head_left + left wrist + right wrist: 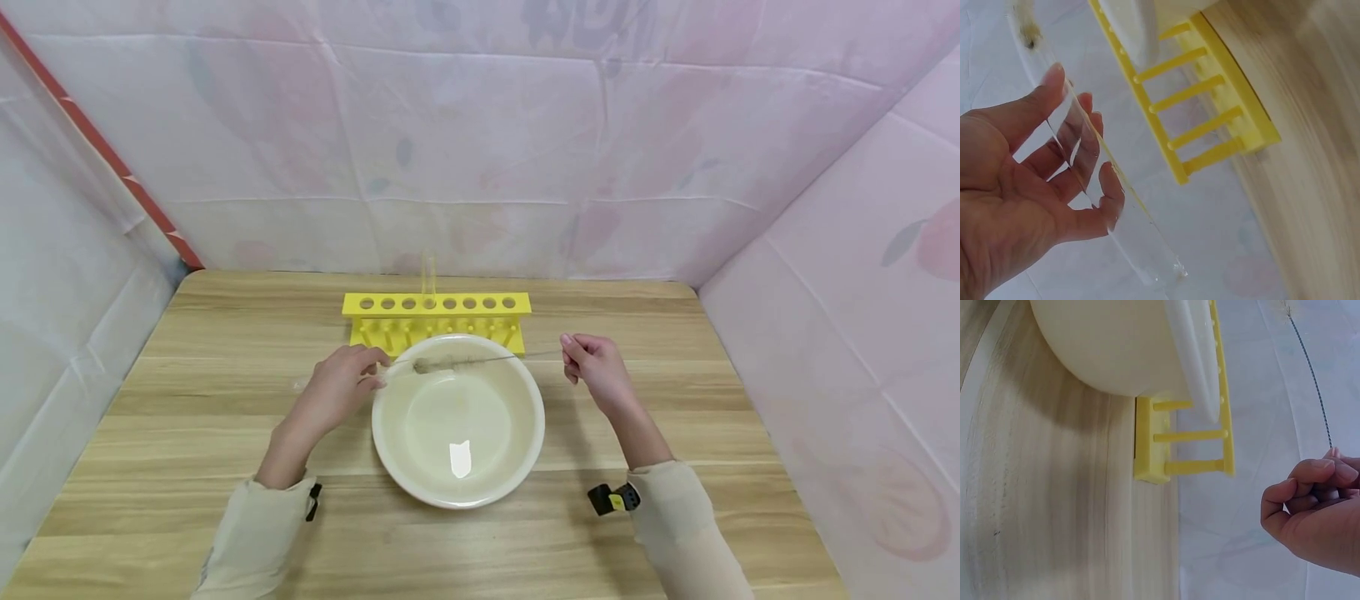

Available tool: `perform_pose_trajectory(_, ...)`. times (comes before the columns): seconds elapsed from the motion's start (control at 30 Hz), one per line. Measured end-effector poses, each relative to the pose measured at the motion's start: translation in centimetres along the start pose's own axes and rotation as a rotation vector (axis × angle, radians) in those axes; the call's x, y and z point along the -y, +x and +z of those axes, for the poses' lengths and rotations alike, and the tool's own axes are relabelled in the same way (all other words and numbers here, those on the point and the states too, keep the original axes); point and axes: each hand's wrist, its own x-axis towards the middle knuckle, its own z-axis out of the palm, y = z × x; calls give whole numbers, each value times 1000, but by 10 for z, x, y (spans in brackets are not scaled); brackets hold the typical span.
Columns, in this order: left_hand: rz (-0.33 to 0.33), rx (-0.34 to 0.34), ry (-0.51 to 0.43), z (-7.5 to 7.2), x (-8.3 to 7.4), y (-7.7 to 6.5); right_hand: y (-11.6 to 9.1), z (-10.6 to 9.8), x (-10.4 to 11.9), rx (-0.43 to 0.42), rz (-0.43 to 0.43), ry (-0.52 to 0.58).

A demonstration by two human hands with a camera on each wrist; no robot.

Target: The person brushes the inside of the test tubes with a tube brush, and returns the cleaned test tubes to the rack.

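Observation:
Over the back of a cream basin point(525, 417), my left hand point(341, 383) holds a clear glass test tube point(1141, 244) between thumb and curled fingers. My right hand point(597, 367) pinches the end of the twisted-wire handle of a test tube brush point(465, 362), which lies almost level above the basin. In the left wrist view, the brush tip point(1030, 40) with its brownish bristles is inside the tube's mouth. The right wrist view shows the wire point(1316, 387) running up from my fingertips to pale bristles at the top edge.
Behind the basin stands a yellow test tube rack point(457, 313) with a row of holes and pegs. One clear test tube point(428, 275) stands upright in it. The wooden table point(675, 400) is bordered by fabric-covered walls point(480, 150) at the back and sides.

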Motion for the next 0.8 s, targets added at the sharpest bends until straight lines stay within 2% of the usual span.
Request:
perform_pose_trajectory(0.3, -24, 32, 27, -4, -12, 5, 3, 17, 12, -1, 25, -6)
perform_pose_trajectory(0.57, -23, 28, 68, -6, -28, 9, 2, 31, 19, 0, 37, 30)
perform_pose_trajectory(0.8, 22, 58, 44, 3, -43, 12, -5, 54, 22, 93, 37, 10)
